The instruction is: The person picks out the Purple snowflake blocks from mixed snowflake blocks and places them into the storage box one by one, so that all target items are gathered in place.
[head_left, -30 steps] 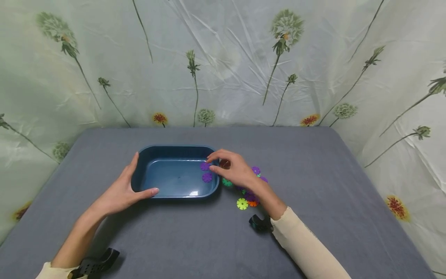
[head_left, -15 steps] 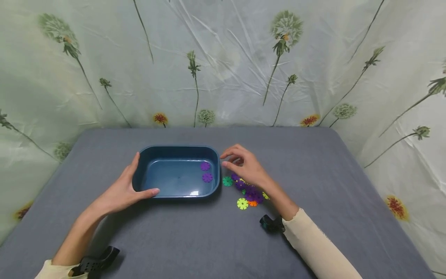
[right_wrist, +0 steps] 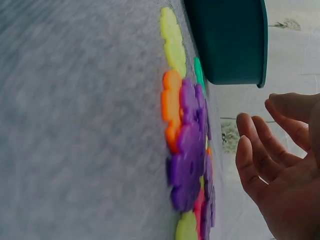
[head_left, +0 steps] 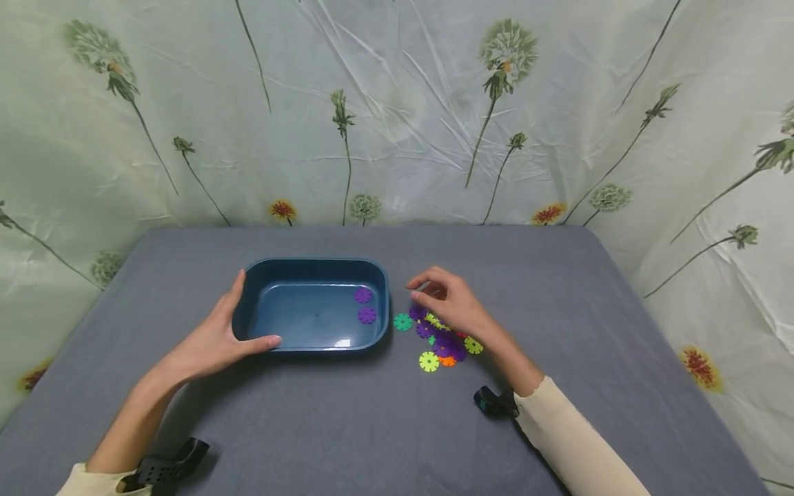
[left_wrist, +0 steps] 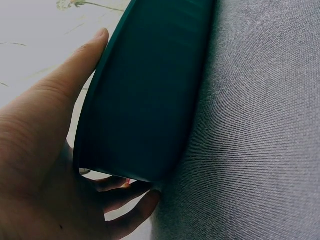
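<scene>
A dark blue plastic tub (head_left: 298,310) stands on the table with two purple snowflake discs (head_left: 367,315) inside, near its right end. My left hand (head_left: 214,337) holds the tub's left end, with the thumb over the near rim and the other fingers around the end wall. Right of the tub lies a loose pile of notched discs (head_left: 443,342) in purple, yellow, green and orange. Over the pile's far side hovers my right hand (head_left: 449,300), its fingers loosely bent, and nothing shows between them in the right wrist view.
A grey cloth (head_left: 335,427) covers the table. Behind it hangs a pale curtain (head_left: 409,117) printed with dandelions. One green disc (head_left: 402,322) lies close to the tub's right wall, and a yellow disc (head_left: 429,362) lies at the pile's near edge.
My right hand has drawn back from above the tub's right end, moving rightward to the disc pile. The two purple discs stay in the tub, and my left hand keeps its place.
</scene>
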### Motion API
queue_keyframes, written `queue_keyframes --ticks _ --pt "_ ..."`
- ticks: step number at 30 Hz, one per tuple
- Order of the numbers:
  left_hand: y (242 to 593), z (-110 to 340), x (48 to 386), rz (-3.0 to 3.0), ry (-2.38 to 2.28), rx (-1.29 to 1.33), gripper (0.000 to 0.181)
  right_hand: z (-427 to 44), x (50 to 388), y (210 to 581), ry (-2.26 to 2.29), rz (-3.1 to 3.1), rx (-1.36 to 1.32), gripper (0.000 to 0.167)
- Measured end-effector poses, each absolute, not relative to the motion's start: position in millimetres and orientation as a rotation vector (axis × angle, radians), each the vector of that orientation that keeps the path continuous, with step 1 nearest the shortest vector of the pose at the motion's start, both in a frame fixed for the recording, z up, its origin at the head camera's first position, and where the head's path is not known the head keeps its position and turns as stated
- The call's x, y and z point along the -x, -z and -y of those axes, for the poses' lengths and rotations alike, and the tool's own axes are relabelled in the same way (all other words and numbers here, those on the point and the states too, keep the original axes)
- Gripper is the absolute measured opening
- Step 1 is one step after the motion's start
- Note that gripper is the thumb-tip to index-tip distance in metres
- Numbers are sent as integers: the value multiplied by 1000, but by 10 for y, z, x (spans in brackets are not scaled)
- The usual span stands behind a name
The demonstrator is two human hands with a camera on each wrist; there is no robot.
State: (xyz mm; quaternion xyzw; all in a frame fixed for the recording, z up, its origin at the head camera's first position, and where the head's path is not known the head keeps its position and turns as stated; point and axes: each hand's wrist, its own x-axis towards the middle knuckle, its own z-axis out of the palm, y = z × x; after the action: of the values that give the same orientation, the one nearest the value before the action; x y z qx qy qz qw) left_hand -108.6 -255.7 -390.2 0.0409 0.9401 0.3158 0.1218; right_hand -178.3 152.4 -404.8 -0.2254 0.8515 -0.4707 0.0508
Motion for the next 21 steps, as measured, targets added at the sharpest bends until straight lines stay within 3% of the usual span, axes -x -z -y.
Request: queue_keyframes --ticks 21 --pt "3906 2555 1081 -2740 -941 -115 136 -1659 1744 4120 1247 -2584 731 24"
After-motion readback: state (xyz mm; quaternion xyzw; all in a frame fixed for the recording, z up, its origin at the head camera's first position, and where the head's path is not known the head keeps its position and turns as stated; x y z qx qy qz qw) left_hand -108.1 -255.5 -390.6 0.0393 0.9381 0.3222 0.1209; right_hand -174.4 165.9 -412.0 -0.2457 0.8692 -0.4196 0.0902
